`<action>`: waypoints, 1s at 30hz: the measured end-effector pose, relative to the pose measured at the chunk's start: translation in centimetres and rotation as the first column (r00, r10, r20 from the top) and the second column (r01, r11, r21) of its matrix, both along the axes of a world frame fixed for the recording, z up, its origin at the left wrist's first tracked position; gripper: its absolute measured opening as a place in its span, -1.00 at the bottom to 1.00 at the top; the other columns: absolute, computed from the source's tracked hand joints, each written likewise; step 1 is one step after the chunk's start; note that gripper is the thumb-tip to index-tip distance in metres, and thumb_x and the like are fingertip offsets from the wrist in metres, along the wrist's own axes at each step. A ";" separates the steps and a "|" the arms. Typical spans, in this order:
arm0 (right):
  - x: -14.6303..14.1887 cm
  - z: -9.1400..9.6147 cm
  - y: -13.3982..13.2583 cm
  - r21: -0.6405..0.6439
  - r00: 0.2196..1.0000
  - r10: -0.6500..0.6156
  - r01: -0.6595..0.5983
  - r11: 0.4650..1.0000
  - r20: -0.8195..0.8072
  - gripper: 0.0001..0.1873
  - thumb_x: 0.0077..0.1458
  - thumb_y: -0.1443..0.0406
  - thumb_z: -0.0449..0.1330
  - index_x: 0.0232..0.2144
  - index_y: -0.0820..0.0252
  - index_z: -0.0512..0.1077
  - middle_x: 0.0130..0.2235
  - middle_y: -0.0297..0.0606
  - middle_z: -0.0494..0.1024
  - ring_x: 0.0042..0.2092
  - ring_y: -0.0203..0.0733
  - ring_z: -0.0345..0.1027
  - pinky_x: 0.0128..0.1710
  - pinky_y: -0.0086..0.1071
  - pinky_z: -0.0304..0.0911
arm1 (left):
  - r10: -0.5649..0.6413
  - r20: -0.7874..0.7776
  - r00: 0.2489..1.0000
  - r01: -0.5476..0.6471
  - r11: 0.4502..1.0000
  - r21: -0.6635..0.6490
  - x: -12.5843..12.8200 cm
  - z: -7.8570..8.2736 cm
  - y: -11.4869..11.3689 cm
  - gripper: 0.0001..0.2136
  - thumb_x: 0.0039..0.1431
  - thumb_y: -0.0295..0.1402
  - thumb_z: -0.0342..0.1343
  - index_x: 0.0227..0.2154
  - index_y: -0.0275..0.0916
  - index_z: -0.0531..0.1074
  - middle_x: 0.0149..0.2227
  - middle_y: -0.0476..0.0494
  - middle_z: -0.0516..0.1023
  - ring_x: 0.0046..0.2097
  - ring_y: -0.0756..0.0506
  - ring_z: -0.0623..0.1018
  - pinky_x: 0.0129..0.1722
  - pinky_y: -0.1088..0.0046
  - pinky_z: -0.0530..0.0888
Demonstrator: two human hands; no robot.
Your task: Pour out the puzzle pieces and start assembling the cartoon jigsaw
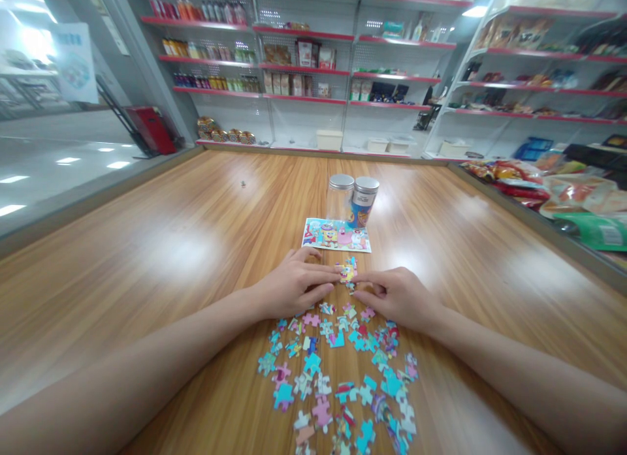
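Observation:
A small joined cluster of yellow and blue jigsaw puzzle pieces (348,271) lies on the wooden table between my hands. From its left side, my left hand (292,282) touches it with outstretched fingertips, palm down. My right hand (399,295) meets its right edge with a stretched index finger; the thumb is apart and the other fingers are curled under. Just beyond the cluster is a cartoon picture card (337,236). Loose jigsaw pieces (312,363) in blue, pink and white are scattered nearer to me, below both hands.
Behind the card stand a clear jar (339,200) and a printed can (364,203), both silver-lidded. Packaged snacks (519,181) lie past the table's right edge. Stocked shelves (306,66) line the far side. A tiny object (243,183) sits on the table at far left.

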State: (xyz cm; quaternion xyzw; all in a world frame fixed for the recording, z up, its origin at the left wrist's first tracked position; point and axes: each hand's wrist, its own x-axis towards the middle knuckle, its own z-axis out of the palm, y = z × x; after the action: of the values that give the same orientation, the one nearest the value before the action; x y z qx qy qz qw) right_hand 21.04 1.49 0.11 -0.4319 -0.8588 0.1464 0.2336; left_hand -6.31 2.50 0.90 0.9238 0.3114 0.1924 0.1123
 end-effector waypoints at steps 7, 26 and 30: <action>-0.6 0.1 0.1 0.016 1.000 0.025 -0.025 1.000 -0.015 -0.73 0.18 0.14 0.29 -0.11 0.06 0.61 -0.59 -0.45 0.43 -0.56 -0.38 0.20 -0.48 -0.48 0.04 | 0.049 -0.066 0.997 -0.048 0.999 0.011 0.3 0.3 -0.4 -0.57 0.40 -0.22 -0.02 0.28 -0.12 0.28 0.08 -0.34 0.44 0.23 -0.29 0.31 0.16 -0.01 0.36; -1.1 0.2 0.0 0.039 0.999 0.045 -0.045 0.998 -0.001 -0.69 0.16 0.11 0.31 -0.07 0.05 0.60 -0.60 -0.46 0.41 -0.58 -0.39 0.18 -0.49 -0.48 0.02 | 0.038 -0.054 0.998 -0.038 0.999 0.008 0.2 0.0 -0.3 -0.56 0.41 -0.20 -0.03 0.29 -0.09 0.27 0.09 -0.34 0.43 0.23 -0.30 0.29 0.17 -0.01 0.36; -0.8 0.1 -0.1 0.004 0.999 0.031 -0.030 1.000 -0.038 -0.63 0.13 0.18 0.31 -0.01 0.09 0.55 -0.62 -0.51 0.34 -0.60 -0.40 0.11 -0.51 -0.48 0.00 | 0.001 -0.066 0.998 -0.002 1.000 -0.013 0.1 0.4 -0.3 -0.57 0.40 -0.22 -0.01 0.30 -0.03 0.26 0.12 -0.26 0.47 0.23 -0.31 0.27 0.17 -0.02 0.34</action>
State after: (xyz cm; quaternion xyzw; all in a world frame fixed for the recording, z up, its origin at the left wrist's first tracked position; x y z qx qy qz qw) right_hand 20.25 1.39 0.19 -0.4155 -0.8609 0.1568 0.2482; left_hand -6.21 2.16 1.27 0.9287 0.3167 0.1600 0.1077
